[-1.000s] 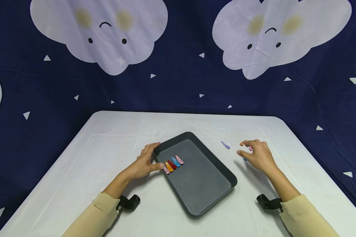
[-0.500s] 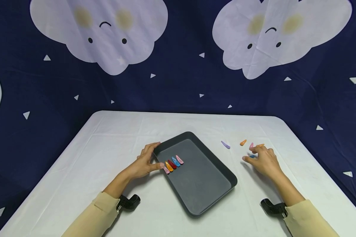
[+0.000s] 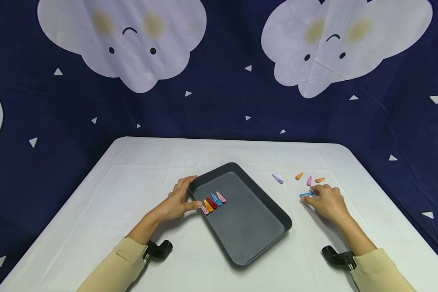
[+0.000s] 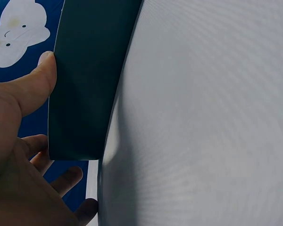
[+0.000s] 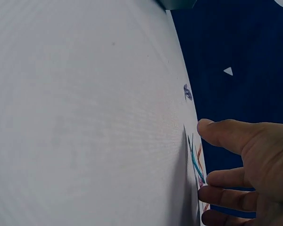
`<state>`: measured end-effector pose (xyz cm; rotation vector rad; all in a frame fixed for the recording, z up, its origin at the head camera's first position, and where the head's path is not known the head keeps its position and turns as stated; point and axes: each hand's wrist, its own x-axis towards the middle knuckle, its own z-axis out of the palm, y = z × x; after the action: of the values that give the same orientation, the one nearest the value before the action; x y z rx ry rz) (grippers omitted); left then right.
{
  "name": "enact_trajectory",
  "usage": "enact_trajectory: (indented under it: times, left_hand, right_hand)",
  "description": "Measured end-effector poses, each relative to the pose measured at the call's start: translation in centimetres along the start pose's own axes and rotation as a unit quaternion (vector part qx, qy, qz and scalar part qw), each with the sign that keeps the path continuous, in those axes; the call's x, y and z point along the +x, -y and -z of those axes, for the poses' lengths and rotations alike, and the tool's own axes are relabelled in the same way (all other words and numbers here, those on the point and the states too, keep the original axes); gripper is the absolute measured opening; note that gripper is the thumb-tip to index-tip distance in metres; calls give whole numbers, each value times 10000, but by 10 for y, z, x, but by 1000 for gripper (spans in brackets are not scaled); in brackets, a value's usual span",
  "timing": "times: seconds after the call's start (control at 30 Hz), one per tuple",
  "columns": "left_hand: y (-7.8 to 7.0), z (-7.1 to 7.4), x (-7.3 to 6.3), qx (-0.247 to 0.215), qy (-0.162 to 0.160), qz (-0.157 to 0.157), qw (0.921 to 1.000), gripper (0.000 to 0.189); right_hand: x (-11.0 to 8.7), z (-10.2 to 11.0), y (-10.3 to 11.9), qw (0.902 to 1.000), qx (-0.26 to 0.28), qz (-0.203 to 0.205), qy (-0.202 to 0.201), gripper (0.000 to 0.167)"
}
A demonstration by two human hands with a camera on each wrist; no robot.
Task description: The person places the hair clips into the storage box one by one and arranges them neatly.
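A dark grey baking tray lies turned at an angle on the table. My left hand holds its left corner, thumb on one rim and fingers along the adjoining side; the left wrist view shows the thumb against the tray wall. Inside, a row of snap hair clips in pink, orange, red and blue lies near that thumb. My right hand is low over the table, thumb and forefinger apart around a blue hair clip. In the right wrist view, a gap separates the thumb from the fingers.
Beyond the right hand lie a pink clip, an orange clip and another orange clip. A purple clip lies nearer the tray. A dark blue cloud-patterned cloth hangs behind the white table.
My right hand has moved right and slightly nearer, uncovering the orange and pink clips. Its fingers now surround the blue clip, which shows more fully. The left hand and tray have stayed still.
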<state>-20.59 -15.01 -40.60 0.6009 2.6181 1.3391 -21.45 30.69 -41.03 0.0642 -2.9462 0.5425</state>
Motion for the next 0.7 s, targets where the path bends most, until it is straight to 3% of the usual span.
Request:
enact_trajectory:
  times: [0.3,0.7]
  left_hand:
    - [-1,1,-1,-35,33,10,10000,84]
    - [-1,1,-1,3,26,21,10000,84]
  right_hand:
    - [1,-3,3,9999,122,75,-36,56]
    - [1,-6,8,9994,-110,197,-259,51]
